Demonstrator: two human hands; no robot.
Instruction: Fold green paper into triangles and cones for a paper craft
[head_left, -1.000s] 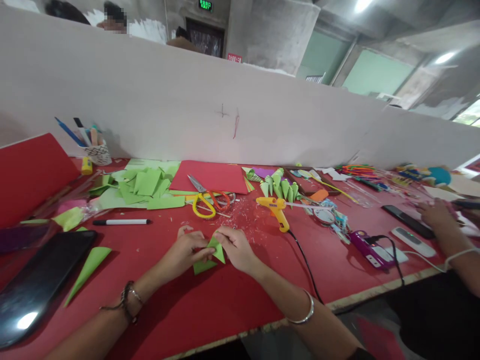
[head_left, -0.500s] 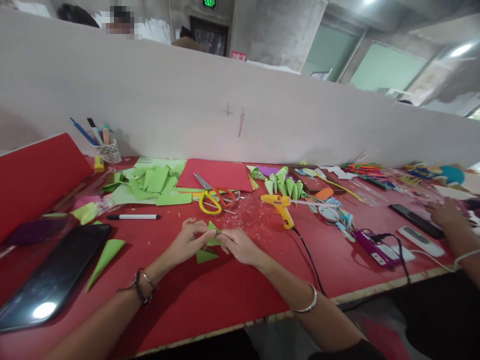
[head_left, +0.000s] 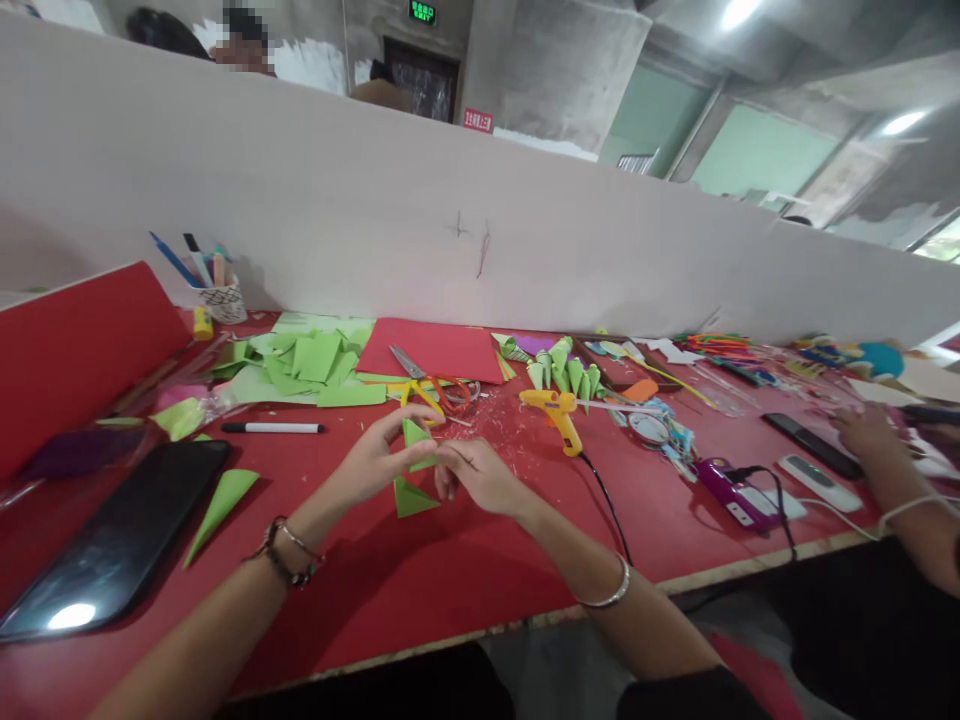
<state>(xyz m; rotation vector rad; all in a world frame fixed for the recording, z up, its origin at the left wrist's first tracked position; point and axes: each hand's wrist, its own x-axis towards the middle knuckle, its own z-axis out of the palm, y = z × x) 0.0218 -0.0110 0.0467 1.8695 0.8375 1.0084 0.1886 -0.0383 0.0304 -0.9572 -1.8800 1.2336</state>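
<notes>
A small green paper piece (head_left: 417,446) is held between my two hands above the red table (head_left: 450,590). My left hand (head_left: 379,455) grips it from the left, thumb along its lower side and fingers curled behind. At its right edge, the fingertips of my right hand (head_left: 480,475) pinch together on the same paper. Just below lies another green paper triangle (head_left: 414,498) on the table. Scissors (head_left: 420,385) with yellow and orange handles rest right behind my hands. To the left lies a rolled green paper cone (head_left: 221,508).
Green paper sheets (head_left: 315,360) pile up at the back left, near a marker (head_left: 274,428) and a phone (head_left: 120,530). A yellow glue gun (head_left: 556,415) with a black cord lies right of my hands, before several green cones (head_left: 562,368). A co-worker's hand (head_left: 870,435) is at far right.
My left hand's fingers have lifted and spread around the paper, which now shows more of its face. My right hand's fingers have curled further in at its right edge.
</notes>
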